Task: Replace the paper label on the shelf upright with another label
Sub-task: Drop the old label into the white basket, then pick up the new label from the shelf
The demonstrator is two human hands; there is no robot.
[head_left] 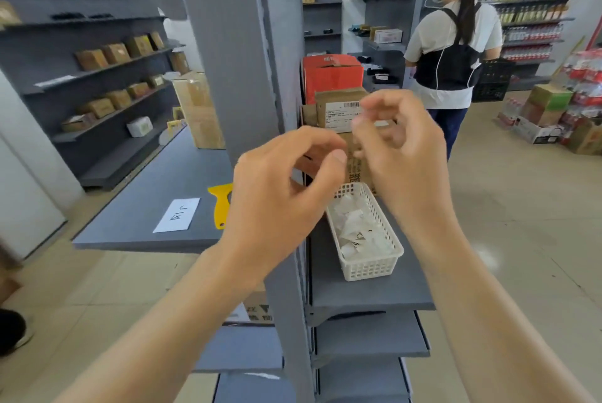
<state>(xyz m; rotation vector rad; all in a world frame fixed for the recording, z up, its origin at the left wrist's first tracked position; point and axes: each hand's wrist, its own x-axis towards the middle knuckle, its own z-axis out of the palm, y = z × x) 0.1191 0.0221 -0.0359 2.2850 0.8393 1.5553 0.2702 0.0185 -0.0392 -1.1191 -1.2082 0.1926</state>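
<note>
My left hand (280,194) and my right hand (404,155) are raised close together in front of the grey shelf upright (228,44). The fingers of both are curled, with thumb and forefinger tips nearly meeting between the hands. Motion blur hides whether a small or clear piece is pinched there. No label shows on the visible face of the upright. A white paper label (177,215) with handwriting lies flat on the grey shelf to the left, beside a yellow scraper (221,204). A white plastic basket (371,269) with several crumpled paper pieces stands on the shelf at right.
Cardboard boxes (338,109) and a red box (332,73) stand behind the basket. A person with a black backpack (452,44) stands in the aisle to the right, back turned. Stacked cartons (550,109) sit on the floor at far right. Grey shelves with boxes (107,60) line the left.
</note>
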